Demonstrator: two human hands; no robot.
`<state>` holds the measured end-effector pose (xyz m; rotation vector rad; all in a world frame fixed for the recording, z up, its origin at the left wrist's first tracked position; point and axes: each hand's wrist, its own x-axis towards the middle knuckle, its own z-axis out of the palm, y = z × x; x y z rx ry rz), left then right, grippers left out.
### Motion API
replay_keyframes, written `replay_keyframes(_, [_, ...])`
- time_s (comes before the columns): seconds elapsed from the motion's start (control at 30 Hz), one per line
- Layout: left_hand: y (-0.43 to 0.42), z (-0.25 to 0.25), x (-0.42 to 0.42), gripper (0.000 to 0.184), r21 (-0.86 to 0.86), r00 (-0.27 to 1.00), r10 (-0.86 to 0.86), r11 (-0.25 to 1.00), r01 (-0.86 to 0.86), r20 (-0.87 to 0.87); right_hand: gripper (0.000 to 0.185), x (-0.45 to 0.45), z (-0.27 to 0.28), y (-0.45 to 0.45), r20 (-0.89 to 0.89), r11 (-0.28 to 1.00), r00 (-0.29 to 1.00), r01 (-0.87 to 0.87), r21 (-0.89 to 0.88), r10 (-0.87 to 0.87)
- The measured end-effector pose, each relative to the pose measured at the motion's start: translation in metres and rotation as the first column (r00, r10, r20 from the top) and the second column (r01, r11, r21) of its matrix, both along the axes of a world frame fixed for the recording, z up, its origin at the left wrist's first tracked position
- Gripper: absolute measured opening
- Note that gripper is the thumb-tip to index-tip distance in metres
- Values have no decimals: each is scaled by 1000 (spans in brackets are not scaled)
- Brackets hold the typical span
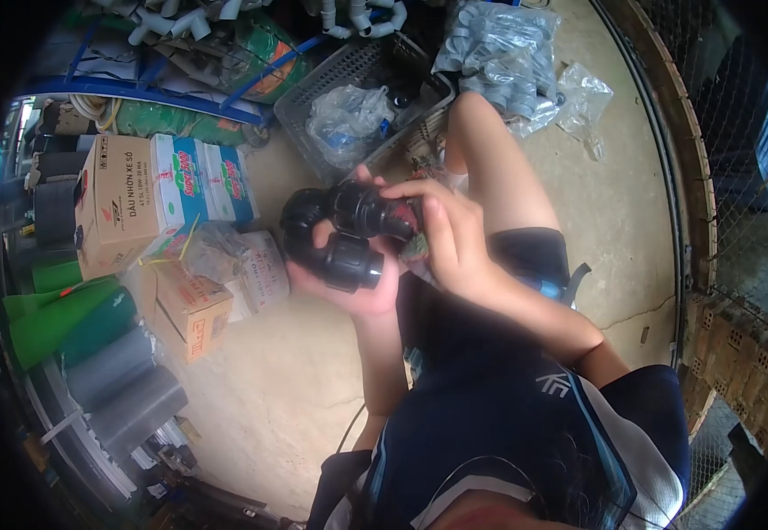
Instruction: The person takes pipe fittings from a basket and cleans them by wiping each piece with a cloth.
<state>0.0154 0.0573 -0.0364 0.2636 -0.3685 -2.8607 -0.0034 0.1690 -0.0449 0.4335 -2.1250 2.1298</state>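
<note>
My left hand (368, 287), palm up, holds a black curved plastic fitting (333, 256) with ribbed collars, its fingers bent round it. Another black section (366, 210) lies against it on the right; whether the two are one piece I cannot tell. My right hand (448, 231) is closed over a rough green-brown cloth (414, 248) at the right end of that section, its fingertips on the black plastic. Reddish patches show at this end. Part of the cloth is hidden by the right fingers.
A grey crate (300, 110) with plastic bags is ahead, beside bagged grey fittings (508, 53). Cardboard boxes (119, 208) and a smaller open carton (194, 309) stand at left, near green and grey rolls (128, 380). Wire mesh (720, 177) runs along the right.
</note>
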Motion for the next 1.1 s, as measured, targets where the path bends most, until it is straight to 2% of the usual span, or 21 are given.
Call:
replay_keyframes(0.07, [-8, -11, 0, 46, 3, 998, -55, 998, 55, 26, 31, -3, -5, 4, 40, 998, 997, 64, -14, -63])
replay_keyframes(0.1, [-12, -12, 1, 43, 37, 992, -123, 992, 122, 12, 36, -5, -5, 5, 321, 969, 947, 96, -228, -18])
replay_keyframes(0.13, [-16, -13, 1, 40, 68, 982, -189, 980, 189, -3, 40, -6, -5, 5, 561, 892, 823, 184, -413, 90])
replay_keyframes(0.17, [-14, -17, 2, 39, 206, 971, -217, 950, 233, -97, 45, -11, -11, 9, 539, 934, 838, 118, -337, 89])
replay_keyframes(0.2, [-13, -16, 1, 39, 276, 966, -226, 927, 253, -126, 44, -18, -20, 14, 683, 881, 666, 83, -465, 298])
replay_keyframes(0.27, [-11, -13, 0, 41, 410, 954, -241, 863, 295, -180, 46, -20, -28, 24, 600, 526, 478, 294, -798, 642])
replay_keyframes(0.3, [-11, -13, 1, 41, 435, 943, -255, 840, 325, -213, 52, -21, -30, 23, 465, 280, 484, 406, -870, 741])
replay_keyframes(0.33, [-12, -14, 1, 43, 428, 950, -232, 852, 302, -208, 60, -17, -28, 26, 476, 329, 517, 354, -875, 711])
replay_keyframes(0.4, [-14, -16, 1, 48, 415, 963, -184, 874, 253, -199, 63, -8, -17, 28, 328, 266, 622, 194, -944, 711])
replay_keyframes(0.43, [-17, -17, 1, 48, 393, 969, -168, 891, 228, -181, 65, -2, -10, 22, 350, 481, 754, 52, -875, 555])
replay_keyframes(0.5, [-20, -16, 1, 24, 342, 978, -131, 922, 180, -162, 57, 8, 0, 9, 222, 844, 940, -107, -525, 257])
replay_keyframes(0.53, [-21, -16, 1, 16, 316, 982, -112, 936, 156, -152, 53, 12, 2, 5, 126, 914, 971, -142, -381, 203])
replay_keyframes(0.6, [-21, -16, -2, 17, 266, 970, -135, 946, 187, -202, 40, 11, 4, 2, 53, 958, 986, -141, -251, 159])
replay_keyframes(0.7, [-22, -16, -5, 23, 184, 947, -168, 957, 223, -272, 21, 7, 16, 1, 391, 885, 861, -133, -446, 327])
replay_keyframes(0.8, [-38, -30, -3, 59, -104, 955, -256, 965, 242, -152, 14, 1, 9, -7, 357, 950, 919, -58, -306, 171])
replay_keyframes(0.83, [-37, -33, -6, 69, -15, 893, -313, 945, 326, -323, 16, -3, 4, -7, 406, 956, 897, -54, -287, 173])
replay_keyframes(0.93, [-48, -49, -14, 73, -151, 783, -344, 938, 312, -518, 17, -13, 6, -1, 510, 957, 833, -73, -282, 214])
replay_keyframes(0.97, [-51, -49, -13, 65, -167, 796, -340, 940, 296, -500, 20, -8, 5, -5, 499, 943, 846, -13, -332, 187])
replay_keyframes(1.0, [-48, -38, -12, 49, -127, 825, -312, 950, 286, -471, 23, -3, 1, -4, 295, 983, 952, -24, -181, 78])
replay_keyframes(1.07, [-41, -16, -12, 30, -51, 877, -254, 965, 256, -407, 26, 7, 13, 0, 41, 998, 999, 26, 63, -28])
replay_keyframes(1.1, [-40, -17, -15, 29, -13, 855, -245, 963, 269, -457, 29, 13, 16, 0, 41, 996, 999, 17, 87, -20])
